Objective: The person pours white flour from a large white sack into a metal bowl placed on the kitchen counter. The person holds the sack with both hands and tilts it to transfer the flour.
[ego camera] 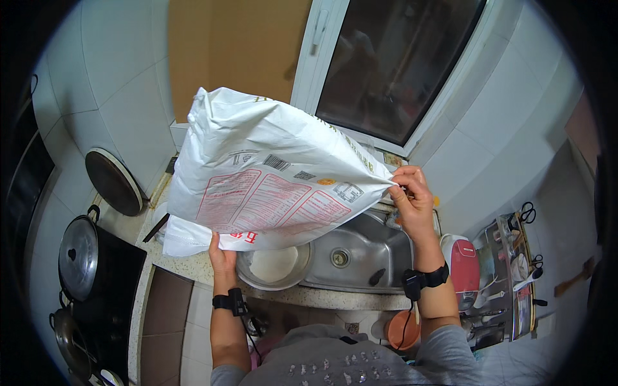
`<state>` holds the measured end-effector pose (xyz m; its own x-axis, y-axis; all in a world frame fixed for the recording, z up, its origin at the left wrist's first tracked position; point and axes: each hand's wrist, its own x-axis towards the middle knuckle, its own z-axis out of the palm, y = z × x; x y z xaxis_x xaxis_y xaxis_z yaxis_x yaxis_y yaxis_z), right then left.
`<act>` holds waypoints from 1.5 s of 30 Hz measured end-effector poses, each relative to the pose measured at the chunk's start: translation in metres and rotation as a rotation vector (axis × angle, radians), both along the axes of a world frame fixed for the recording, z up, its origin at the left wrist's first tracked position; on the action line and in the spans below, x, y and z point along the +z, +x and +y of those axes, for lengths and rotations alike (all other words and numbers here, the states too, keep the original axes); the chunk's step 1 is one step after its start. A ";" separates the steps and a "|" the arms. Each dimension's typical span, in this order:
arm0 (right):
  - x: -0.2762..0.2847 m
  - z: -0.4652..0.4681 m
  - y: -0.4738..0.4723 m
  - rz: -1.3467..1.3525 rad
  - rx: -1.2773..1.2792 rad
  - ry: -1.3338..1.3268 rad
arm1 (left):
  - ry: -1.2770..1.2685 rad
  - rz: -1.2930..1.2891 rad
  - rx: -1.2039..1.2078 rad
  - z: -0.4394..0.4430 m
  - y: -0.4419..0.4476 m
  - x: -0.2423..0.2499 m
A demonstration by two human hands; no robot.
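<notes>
A large white woven sack (270,164) with printed writing is held up in front of me, tilted over the counter. My right hand (413,195) pinches one gathered corner of it at the right. My left hand (222,258) grips its lower edge near the left end; some of those fingers are hidden behind the sack. Below the sack's lower edge stands a metal basin (301,270) with a whitish content, perhaps flour or rice. The sack covers the basin's far side. Whether the sack holds anything inside cannot be seen.
Right of the basin is a stainless steel sink (372,246). A red and white rice cooker (461,270) and a utensil rack (521,280) stand farther right. At left are a lidded pot (79,255), a wok (72,337) and a round lid (113,181). A window (396,62) lies behind.
</notes>
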<state>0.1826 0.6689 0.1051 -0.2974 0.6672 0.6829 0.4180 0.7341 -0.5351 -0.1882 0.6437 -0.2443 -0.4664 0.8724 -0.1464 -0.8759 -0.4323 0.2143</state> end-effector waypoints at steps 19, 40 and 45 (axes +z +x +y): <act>-0.007 -0.010 -0.005 0.180 0.165 -0.306 | 0.019 -0.027 0.034 0.000 0.010 0.005; -0.015 0.016 -0.009 0.447 -0.075 -0.326 | 0.042 -0.009 -0.066 0.010 0.017 0.000; -0.014 0.022 -0.009 0.446 -0.107 -0.314 | 0.050 0.007 -0.079 0.003 0.022 0.011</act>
<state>0.1736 0.6910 0.0915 0.0559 0.8695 0.4908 0.1641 0.4769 -0.8635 -0.1664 0.6469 -0.2328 -0.3969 0.9125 -0.0989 -0.9062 -0.3725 0.2000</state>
